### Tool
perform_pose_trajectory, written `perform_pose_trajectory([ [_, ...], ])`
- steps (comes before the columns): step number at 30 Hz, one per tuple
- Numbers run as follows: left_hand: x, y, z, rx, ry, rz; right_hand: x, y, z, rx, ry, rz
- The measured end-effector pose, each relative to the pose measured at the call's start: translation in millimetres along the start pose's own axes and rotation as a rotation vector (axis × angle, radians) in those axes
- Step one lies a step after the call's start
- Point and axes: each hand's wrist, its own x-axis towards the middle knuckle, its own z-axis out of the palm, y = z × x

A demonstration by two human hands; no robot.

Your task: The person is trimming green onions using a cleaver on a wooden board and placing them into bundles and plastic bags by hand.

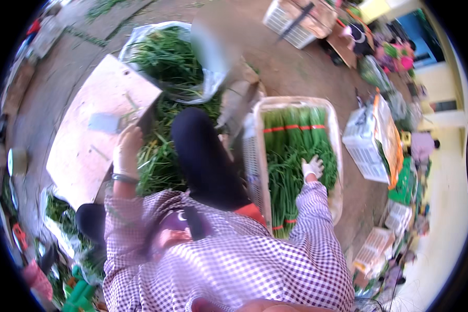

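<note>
My left hand (pixel 128 150), in a pale glove with a dark band at the wrist, is at the near right edge of a pale board (pixel 89 136), beside a small grey flat piece (pixel 103 122). Whether it holds anything is unclear. My right hand (pixel 312 167), in a white glove, rests with fingers apart on leafy green bundles (pixel 296 160) inside a white plastic basket (pixel 298 102). Red bands tie the bundles near their ends. Loose long green leaves (pixel 160 165) lie between the board and my dark-clad knee.
A plastic sack of greens (pixel 165 54) stands ahead of my knee. White crates (pixel 362 140) stand to the right, another crate (pixel 292 27) at the top. A person (pixel 423 145) is at the far right. Another sack of greens (pixel 64 222) lies at left.
</note>
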Motion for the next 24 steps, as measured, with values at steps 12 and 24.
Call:
perform_pose_trajectory([
  [12,-1.1,-21.0,-7.6,0.313,-0.016,0.112,-131.9,-317.6,-113.5,1.09,0.05,-1.286],
  [24,23.1,-136.0,-52.4,1.375,-0.322,-0.363,-120.9,-541.4,-67.4,0.142,0.287,-1.485],
])
